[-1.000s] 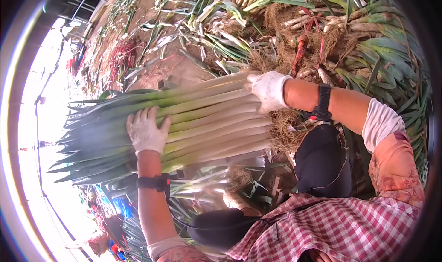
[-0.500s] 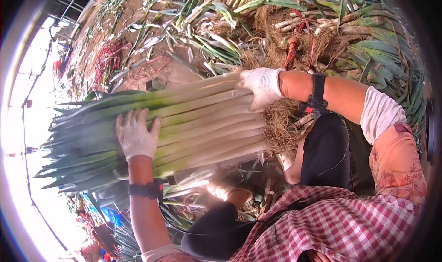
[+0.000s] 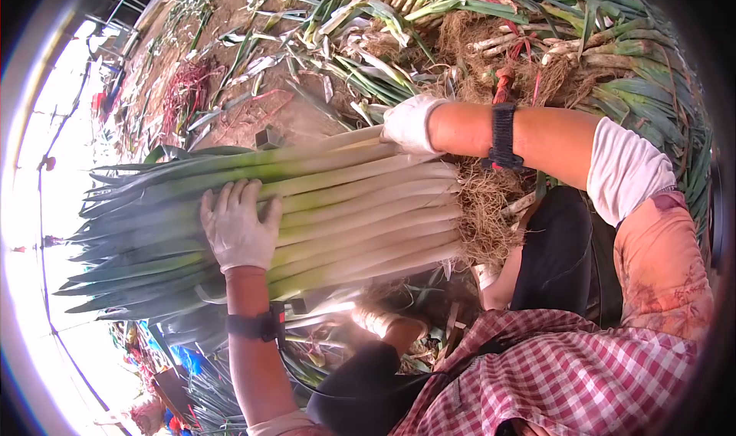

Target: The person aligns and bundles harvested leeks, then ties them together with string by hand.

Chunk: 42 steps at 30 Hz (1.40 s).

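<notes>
A broad layer of long leeks (image 3: 360, 206) lies side by side, with green leaves to the left and white stalks ending in brown roots (image 3: 487, 214) on the right. My left hand (image 3: 241, 225), in a white glove, rests flat on the green part with its fingers spread. At the upper edge of the layer, my right hand (image 3: 414, 123), also gloved, has its fingers closed round the white part of a leek. Its fingertips are partly hidden behind the hand.
More leeks (image 3: 644, 76) with roots and red ties (image 3: 504, 83) are piled at the upper right. Loose leaves and scraps (image 3: 253, 64) litter the ground above. My knees (image 3: 556, 244) and a checked garment (image 3: 537, 367) are at the lower right.
My right hand has moved left along the upper edge, away from the roots. My left hand sits slightly further right in view, still spread on the leaves.
</notes>
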Each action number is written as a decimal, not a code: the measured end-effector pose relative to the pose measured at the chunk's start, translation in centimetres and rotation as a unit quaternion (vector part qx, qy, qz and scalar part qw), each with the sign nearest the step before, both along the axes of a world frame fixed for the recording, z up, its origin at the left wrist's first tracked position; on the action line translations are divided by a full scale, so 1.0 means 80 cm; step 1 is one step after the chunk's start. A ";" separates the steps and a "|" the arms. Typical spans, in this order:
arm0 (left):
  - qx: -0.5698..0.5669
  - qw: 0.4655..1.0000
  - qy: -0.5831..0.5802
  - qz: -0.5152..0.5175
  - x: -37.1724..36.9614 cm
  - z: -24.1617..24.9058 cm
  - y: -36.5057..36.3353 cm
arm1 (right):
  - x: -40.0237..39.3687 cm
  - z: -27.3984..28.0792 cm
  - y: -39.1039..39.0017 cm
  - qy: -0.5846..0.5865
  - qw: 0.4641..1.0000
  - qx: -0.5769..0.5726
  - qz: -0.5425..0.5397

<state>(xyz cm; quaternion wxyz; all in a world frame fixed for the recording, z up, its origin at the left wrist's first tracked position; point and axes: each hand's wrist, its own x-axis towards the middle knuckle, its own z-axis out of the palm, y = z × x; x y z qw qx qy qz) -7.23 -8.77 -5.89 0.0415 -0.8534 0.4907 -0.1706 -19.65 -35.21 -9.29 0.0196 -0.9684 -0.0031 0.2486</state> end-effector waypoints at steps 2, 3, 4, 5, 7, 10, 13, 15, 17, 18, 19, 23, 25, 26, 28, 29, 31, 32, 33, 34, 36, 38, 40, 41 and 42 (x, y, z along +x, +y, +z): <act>-0.004 1.000 0.001 0.002 -0.002 0.001 0.001 | 0.009 -0.001 0.004 0.001 1.000 -0.009 0.006; -0.006 1.000 0.002 0.000 -0.002 0.001 0.000 | 0.011 -0.001 0.005 0.002 1.000 -0.015 0.009; -0.006 1.000 0.004 -0.001 -0.002 0.000 -0.001 | 0.011 -0.005 0.005 0.004 1.000 -0.016 0.007; -0.010 1.000 0.004 0.000 -0.003 -0.001 0.000 | 0.011 -0.010 0.007 -0.013 1.000 -0.012 0.011; -0.015 1.000 0.001 0.000 -0.002 0.000 0.003 | 0.014 -0.006 0.011 -0.050 0.999 -0.006 0.019; -0.013 1.000 -0.003 0.001 0.000 0.001 0.001 | 0.009 0.036 -0.003 0.014 0.988 0.081 -0.128; 0.021 0.999 0.023 0.044 -0.002 0.004 -0.006 | -0.002 0.041 -0.008 0.026 0.987 0.141 -0.067; 0.027 0.997 0.001 0.070 0.001 0.004 -0.008 | -0.010 0.012 -0.015 -0.039 0.985 0.146 -0.078; 0.027 0.997 0.001 0.075 0.003 0.004 -0.010 | -0.014 -0.001 -0.020 -0.104 0.979 0.151 -0.085; 0.030 0.997 0.005 0.076 0.002 0.003 -0.009 | -0.018 0.004 -0.018 -0.098 0.980 0.147 -0.091; 0.032 0.997 0.005 0.076 0.001 0.001 -0.009 | -0.022 0.006 -0.017 -0.093 0.980 0.143 -0.100; 0.047 0.993 -0.025 0.102 0.008 -0.014 -0.016 | -0.034 0.002 -0.014 -0.103 0.987 0.097 -0.075; 0.054 0.992 -0.023 0.111 0.012 -0.011 -0.017 | -0.041 0.003 -0.003 -0.116 0.984 0.094 -0.095; 0.055 0.991 -0.020 0.119 0.011 -0.011 -0.018 | -0.044 0.004 0.003 -0.124 0.982 0.089 -0.113; 0.056 0.990 -0.015 0.128 0.010 -0.013 -0.018 | -0.045 0.002 0.017 -0.116 0.990 0.020 -0.073; 0.036 0.992 -0.016 0.122 0.012 -0.016 -0.017 | -0.046 -0.007 0.018 -0.116 0.990 0.020 -0.074; 0.022 0.993 -0.018 0.118 0.011 -0.017 -0.018 | -0.044 -0.025 0.020 -0.148 0.985 0.043 -0.076; 0.027 0.992 -0.044 0.113 0.008 -0.018 -0.017 | -0.045 -0.035 0.017 -0.158 0.983 0.059 -0.076; 0.032 0.991 -0.071 0.108 0.007 -0.018 -0.018 | -0.042 -0.035 0.017 -0.157 0.983 0.064 -0.075; 0.036 0.991 -0.071 0.110 0.010 -0.018 -0.018 | -0.038 -0.034 0.018 -0.155 0.982 0.076 -0.081; 0.083 0.989 -0.064 0.106 0.012 -0.019 -0.022 | -0.039 -0.030 0.019 -0.136 0.981 0.104 -0.091; 0.075 0.990 -0.057 0.101 0.011 -0.021 -0.021 | -0.044 -0.037 0.018 -0.158 0.978 0.108 -0.082; 0.068 0.991 -0.058 0.102 0.015 -0.017 -0.020 | -0.045 -0.040 0.014 -0.175 0.971 0.144 -0.081; 0.079 0.991 -0.033 0.100 0.013 -0.010 -0.024 | -0.045 -0.042 0.015 -0.178 0.970 0.149 -0.072; 0.090 0.991 -0.008 0.100 0.013 -0.003 -0.027 | -0.045 -0.043 0.016 -0.187 0.970 0.135 -0.069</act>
